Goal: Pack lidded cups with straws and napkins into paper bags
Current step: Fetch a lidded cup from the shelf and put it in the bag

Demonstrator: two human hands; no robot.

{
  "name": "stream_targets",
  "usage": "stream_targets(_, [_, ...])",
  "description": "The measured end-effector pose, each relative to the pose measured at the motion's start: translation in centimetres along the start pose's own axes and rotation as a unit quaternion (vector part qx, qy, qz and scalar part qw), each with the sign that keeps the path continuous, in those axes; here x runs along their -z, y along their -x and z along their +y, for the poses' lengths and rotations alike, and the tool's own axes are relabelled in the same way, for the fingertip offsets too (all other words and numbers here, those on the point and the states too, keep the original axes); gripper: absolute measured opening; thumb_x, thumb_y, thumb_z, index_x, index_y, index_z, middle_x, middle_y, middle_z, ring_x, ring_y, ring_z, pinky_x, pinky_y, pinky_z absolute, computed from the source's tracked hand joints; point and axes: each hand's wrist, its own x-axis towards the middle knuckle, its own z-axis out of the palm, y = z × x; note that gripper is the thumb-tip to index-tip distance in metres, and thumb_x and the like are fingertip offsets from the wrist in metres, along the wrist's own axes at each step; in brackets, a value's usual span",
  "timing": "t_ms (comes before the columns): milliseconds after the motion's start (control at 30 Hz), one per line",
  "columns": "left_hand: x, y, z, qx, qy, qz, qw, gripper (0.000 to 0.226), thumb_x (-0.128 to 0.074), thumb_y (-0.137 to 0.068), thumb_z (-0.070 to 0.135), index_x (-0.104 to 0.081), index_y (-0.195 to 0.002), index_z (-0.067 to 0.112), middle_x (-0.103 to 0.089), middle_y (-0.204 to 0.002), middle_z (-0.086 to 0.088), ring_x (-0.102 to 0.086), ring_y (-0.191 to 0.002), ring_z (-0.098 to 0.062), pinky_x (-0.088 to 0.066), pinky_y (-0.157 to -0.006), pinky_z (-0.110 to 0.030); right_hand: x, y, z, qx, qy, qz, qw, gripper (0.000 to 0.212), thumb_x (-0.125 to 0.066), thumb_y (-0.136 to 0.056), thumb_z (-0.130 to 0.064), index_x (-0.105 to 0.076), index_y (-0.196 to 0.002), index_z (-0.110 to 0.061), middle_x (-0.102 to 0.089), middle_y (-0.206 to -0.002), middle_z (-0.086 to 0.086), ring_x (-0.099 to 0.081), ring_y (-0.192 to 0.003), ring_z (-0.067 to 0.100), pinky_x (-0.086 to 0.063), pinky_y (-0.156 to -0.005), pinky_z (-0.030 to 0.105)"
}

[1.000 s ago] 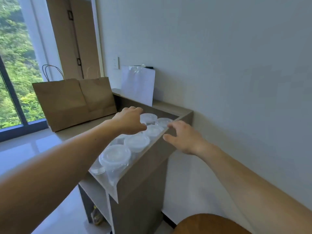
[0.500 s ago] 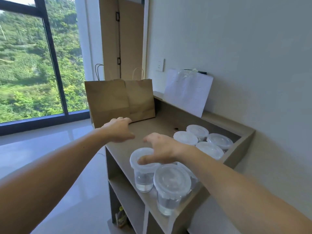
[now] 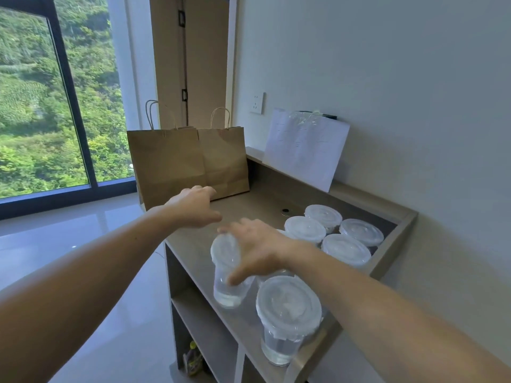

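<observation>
While the right hand [image 3: 257, 250] clamps over one lidded cup [image 3: 228, 283], fingers draped across the lid and thumb pressed to the clear near wall, the cup leans with its top toward the window [image 3: 41, 106]. Can't tell if its base touches the counter [image 3: 249, 203]. A top-down grip makes sense: it pins the lid on, and there's a bit of clear liquid in the bottom.

The left hand [image 3: 193, 205] holds nothing. Its fingers are loose and reach forward, hovering over the counter just in front of the nearer paper bag [image 3: 166, 161]. My guess is it's going to steady or spread that bag so the cup has somewhere to go. The second bag [image 3: 225, 158] stands touching it on the right. Both are upright at the far end with handles up and tops that look nearly flat, so one needs opening first.

The spare cups sit out of the way: one at the front corner [image 3: 287, 313] and a cluster of four [image 3: 345, 248] tucked in the back right corner. That leaves the counter between the held cup and the bags bare.

No straws or napkins I can pick out. A white sheet [image 3: 304, 150] leans on the wall with crinkled plastic at its top edge; contents unclear.

Risk: the tilt could make the lid seep.
</observation>
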Motion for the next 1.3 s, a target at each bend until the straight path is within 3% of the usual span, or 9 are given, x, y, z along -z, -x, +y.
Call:
stream_targets(67, [0.9,-0.5,0.6,-0.008,0.006,0.013,1.0,0.077,-0.064,-0.084,0.049,-0.035,-0.149,0.021,-0.041,-0.148,-0.005,-0.042,-0.133,-0.027,-0.043,-0.101,-0.042,2.4,0.8,0.3,-0.013,-0.054,0.03,0.998,0.096,-0.079,-0.062,-0.05,-0.031,-0.144,-0.035,-0.043,-0.124,-0.004,-0.045,-0.114,0.017,-0.047,-0.093,0.036])
stream_targets(167, [2.1,-1.2,2.2,-0.023,0.01,0.03,0.999,0.077,-0.063,-0.084,0.053,-0.035,-0.149,0.022,-0.041,-0.149,-0.004,-0.043,-0.132,-0.027,-0.043,-0.1,-0.041,6.1,3.1,1.4,-0.025,-0.112,0.086,0.99,0.097,-0.081,-0.062,-0.045,-0.031,-0.145,-0.033,-0.041,-0.128,-0.007,-0.046,-0.112,0.014,-0.045,-0.087,0.029])
stream_targets(400, [2.7,-1.6,11.8,-0.13,0.009,0.028,0.991,0.064,-0.062,-0.085,0.041,-0.042,-0.142,0.018,-0.048,-0.14,-0.007,-0.048,-0.123,-0.028,-0.047,-0.094,-0.041,10.9,12.4,6.3,-0.124,-0.095,0.192,0.969,0.099,-0.086,-0.061,-0.041,-0.036,-0.146,-0.034,-0.041,-0.136,-0.01,-0.043,-0.116,0.007,-0.038,-0.088,0.024])
stream_targets(600, [0.1,1.3,23.1,-0.222,0.031,0.005,0.975,0.072,-0.063,-0.086,0.038,-0.036,-0.149,0.017,-0.042,-0.149,-0.008,-0.044,-0.132,-0.03,-0.041,-0.104,-0.042,10.5,23.3,10.5,-0.234,-0.066,0.212,0.947,0.1,-0.086,-0.06,-0.044,-0.035,-0.146,-0.033,-0.038,-0.125,-0.014,-0.043,-0.115,0.008,-0.037,-0.089,0.026])
stream_targets(700, [-1.9,4.0,28.8,-0.26,0.033,-0.011,0.965,0.072,-0.062,-0.085,0.039,-0.037,-0.149,0.017,-0.041,-0.151,-0.008,-0.044,-0.133,-0.029,-0.04,-0.105,-0.043,9.1,29.2,12.6,-0.282,-0.07,0.208,0.934,0.099,-0.084,-0.06,-0.045,-0.036,-0.145,-0.034,-0.041,-0.129,-0.011,-0.044,-0.115,0.01,-0.04,-0.088,0.027])
stream_targets(867, [-7.0,9.5,37.8,-0.296,0.012,-0.059,0.953,0.067,-0.061,-0.084,0.04,-0.041,-0.145,0.018,-0.045,-0.145,-0.008,-0.044,-0.131,-0.029,-0.04,-0.1,-0.038,5.5,38.8,15.4,-0.352,-0.076,0.19,0.913,0.1,-0.083,-0.057,-0.047,-0.036,-0.144,-0.033,-0.043,-0.128,-0.008,-0.047,-0.115,0.015,-0.045,-0.087,0.03])
stream_targets(1067, [-16.6,17.0,44.8,-0.303,0.043,-0.16,0.939,0.075,-0.063,-0.086,0.043,-0.032,-0.15,0.021,-0.038,-0.152,-0.004,-0.042,-0.135,-0.027,-0.04,-0.104,-0.039,-1.3,48.3,18.5,-0.411,-0.093,0.149,0.894,0.105,-0.081,-0.056,-0.05,-0.033,-0.147,-0.03,-0.042,-0.132,-0.006,-0.046,-0.119,0.016,-0.046,-0.092,0.033])
stream_targets(1233, [-25.1,23.3,46.4,-0.301,0.014,-0.284,0.91,0.083,-0.07,-0.084,0.037,-0.028,-0.152,0.018,-0.038,-0.153,-0.004,-0.044,-0.134,-0.026,-0.04,-0.107,-0.037,-8.1,53.4,20.5,-0.446,-0.143,0.119,0.876,0.108,-0.08,-0.056,-0.051,-0.031,-0.149,-0.028,-0.04,-0.138,-0.004,-0.043,-0.126,0.019,-0.045,-0.095,0.035])
stream_targets(1300, [-28.2,25.8,46.3,-0.301,-0.01,-0.365,0.881,0.084,-0.075,-0.077,0.03,-0.034,-0.149,0.016,-0.055,-0.138,-0.006,-0.059,-0.118,-0.026,-0.05,-0.097,-0.038,-10.0,54.6,21.2,-0.461,-0.162,0.111,0.866,0.112,-0.079,-0.053,-0.057,-0.03,-0.149,-0.029,-0.039,-0.139,-0.004,-0.041,-0.129,0.02,-0.043,-0.097,0.037])
